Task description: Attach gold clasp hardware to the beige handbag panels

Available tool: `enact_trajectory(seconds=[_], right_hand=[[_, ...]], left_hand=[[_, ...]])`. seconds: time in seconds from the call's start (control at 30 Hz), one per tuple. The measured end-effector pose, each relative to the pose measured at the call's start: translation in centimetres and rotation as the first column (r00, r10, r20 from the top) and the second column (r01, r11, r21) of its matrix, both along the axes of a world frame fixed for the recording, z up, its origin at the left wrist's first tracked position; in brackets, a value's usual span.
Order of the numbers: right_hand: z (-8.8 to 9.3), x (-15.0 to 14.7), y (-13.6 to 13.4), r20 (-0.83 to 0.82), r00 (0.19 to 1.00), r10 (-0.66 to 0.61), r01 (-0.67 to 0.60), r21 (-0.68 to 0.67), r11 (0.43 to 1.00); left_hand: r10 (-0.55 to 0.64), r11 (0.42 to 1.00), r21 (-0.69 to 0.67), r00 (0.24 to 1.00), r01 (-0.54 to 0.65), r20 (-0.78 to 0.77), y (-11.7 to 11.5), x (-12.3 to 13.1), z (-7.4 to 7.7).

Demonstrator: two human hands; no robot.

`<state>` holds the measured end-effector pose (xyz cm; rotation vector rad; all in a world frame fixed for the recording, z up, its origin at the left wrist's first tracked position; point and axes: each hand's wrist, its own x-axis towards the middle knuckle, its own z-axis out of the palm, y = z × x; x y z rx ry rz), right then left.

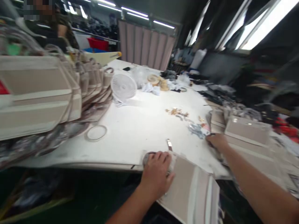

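Observation:
A beige handbag panel (182, 177) with pale stripes lies over the table's front edge, tilted toward me. My left hand (157, 171) is closed over its upper end, where clear plastic wrap and part of a handle show. A metal-tipped strap (169, 144) sticks out just beyond those fingers. On the right, my right hand (217, 141) reaches down beside a stack of beige bags (249, 130). Its fingers are drawn together near a small dark item, and blur hides what is in them. Close by lies a heap of small grey pieces (197, 130).
Many beige bags (39, 84) stand in a row at left. A white fan (123, 87), a ring-shaped roll (96, 133), gold-coloured hardware (176, 112) and tape rolls (153, 80) rest on the white table (130, 130). Another person (63, 29) is at far left.

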<state>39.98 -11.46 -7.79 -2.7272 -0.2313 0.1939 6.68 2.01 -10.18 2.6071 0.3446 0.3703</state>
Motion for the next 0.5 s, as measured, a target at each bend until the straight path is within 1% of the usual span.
enact_trajectory(seconds=[0.03,0.1,0.13,0.2,0.23,0.3,0.37,0.43,0.5], right_hand=[[0.9,1.1,-1.7,-0.024,0.999,-0.032,0.033,0.044,0.998],[1.8,2.1,-3.3,-0.072,0.997,-0.031,0.043,0.165,0.985],[2.0,2.1,-3.4,-0.083,0.997,-0.009,0.027,0.226,0.974],[2.3,0.8,-3.2,-0.106,0.993,0.056,-0.019,0.325,0.945],[2.7,-0.3,-3.0,-0.123,0.987,0.101,-0.05,0.362,0.931],[3.5,-3.2,-2.6,-0.17,0.959,0.228,-0.14,0.416,0.898],[4.2,-6.6,-2.2,-0.233,0.893,0.386,-0.248,0.461,0.852],[4.2,-9.9,-1.5,-0.308,0.802,0.511,-0.309,0.518,0.798],[3.4,-12.5,-0.6,-0.364,0.732,0.576,-0.319,0.564,0.762]], left_hand=[[-0.003,1.0,0.002,1.0,0.003,0.014,0.2,0.4,-0.3],[-0.008,1.0,0.014,1.0,0.008,0.028,0.4,0.8,-0.7],[-0.011,1.0,0.022,1.0,0.01,0.028,0.4,0.8,-0.7],[-0.011,0.999,0.033,1.0,0.011,0.014,0.2,0.8,-0.6],[-0.011,0.999,0.037,1.0,0.011,0.004,0.2,0.8,-0.5],[-0.012,0.999,0.047,1.0,0.012,-0.014,0.0,0.9,-0.2],[-0.009,0.998,0.055,1.0,0.01,-0.028,-0.1,1.1,0.0],[-0.006,0.998,0.061,0.999,0.008,-0.042,-0.1,1.3,0.2],[-0.003,0.998,0.06,0.998,0.006,-0.055,-0.1,1.4,0.4]])
